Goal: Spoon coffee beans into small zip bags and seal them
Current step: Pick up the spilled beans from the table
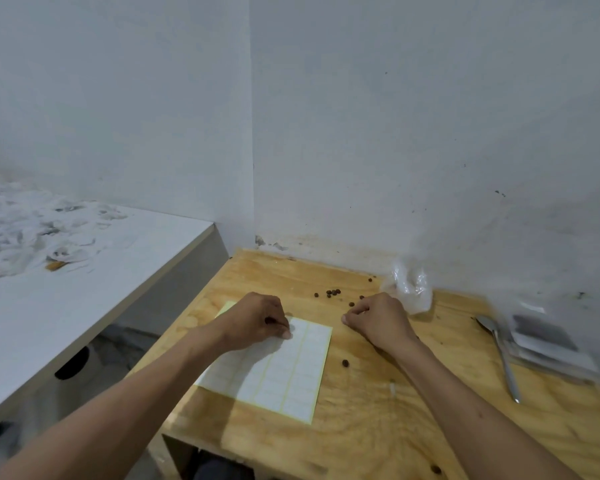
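Observation:
My left hand [257,318] lies on a white label sheet [284,372] on the wooden table [378,410], fingers curled, thumb and fingertips pinching at the sheet's upper part. Beside it, my right hand [378,318] rests on the bare wood with its fingers curled under; nothing shows in it. Loose coffee beans [332,292] lie scattered just beyond both hands, and a single bean [345,363] sits nearer. A metal spoon [503,355] lies to the right. Right of the spoon, a stack of small zip bags [551,344] sits by the wall.
A crumpled clear plastic bag [411,287] stands against the wall behind my right hand. A white counter [84,289] with a heap of crumpled white material [25,226] runs along the left, separated from the table by a gap. Walls close the back and right.

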Tool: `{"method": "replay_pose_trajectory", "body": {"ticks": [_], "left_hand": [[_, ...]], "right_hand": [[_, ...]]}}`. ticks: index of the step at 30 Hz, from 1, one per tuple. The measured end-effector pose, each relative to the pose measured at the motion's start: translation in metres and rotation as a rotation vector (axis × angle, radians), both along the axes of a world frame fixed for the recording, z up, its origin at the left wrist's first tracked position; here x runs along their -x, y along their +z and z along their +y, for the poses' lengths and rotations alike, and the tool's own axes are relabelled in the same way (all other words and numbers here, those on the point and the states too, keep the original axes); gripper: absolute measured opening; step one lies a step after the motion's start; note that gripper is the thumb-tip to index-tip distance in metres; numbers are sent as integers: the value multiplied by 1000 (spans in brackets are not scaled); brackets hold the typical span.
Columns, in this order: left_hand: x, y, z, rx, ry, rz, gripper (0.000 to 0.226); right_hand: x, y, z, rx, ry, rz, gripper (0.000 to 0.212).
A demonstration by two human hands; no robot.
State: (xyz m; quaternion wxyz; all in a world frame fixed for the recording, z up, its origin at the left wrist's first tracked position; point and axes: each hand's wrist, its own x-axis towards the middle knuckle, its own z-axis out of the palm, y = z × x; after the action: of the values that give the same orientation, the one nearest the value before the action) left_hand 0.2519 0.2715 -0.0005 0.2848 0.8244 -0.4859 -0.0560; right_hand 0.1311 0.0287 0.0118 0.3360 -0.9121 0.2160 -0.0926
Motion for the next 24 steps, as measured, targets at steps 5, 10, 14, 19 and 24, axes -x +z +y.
{"method": "replay_pose_trajectory", "body": {"ticks": [5,10,14,19,24], "left_hand": [[4,17,-9,-107,121,60,10],[-1,31,-27,198,331,593,13],[3,41,-56,256,463,844,24],[-1,33,-88,110,566,725,37],[-17,15,-96,-153,559,109,49]], "right_hand": [[-3,11,5,-687,-194,-1,21],[-15,27,0,-1495,-340,-141,18],[-30,29,-5,-1084,-286,-93,23],[-46,18,-9,-327,-147,-114,30],[-54,5,-19,-62,-37,-55,16]]}}
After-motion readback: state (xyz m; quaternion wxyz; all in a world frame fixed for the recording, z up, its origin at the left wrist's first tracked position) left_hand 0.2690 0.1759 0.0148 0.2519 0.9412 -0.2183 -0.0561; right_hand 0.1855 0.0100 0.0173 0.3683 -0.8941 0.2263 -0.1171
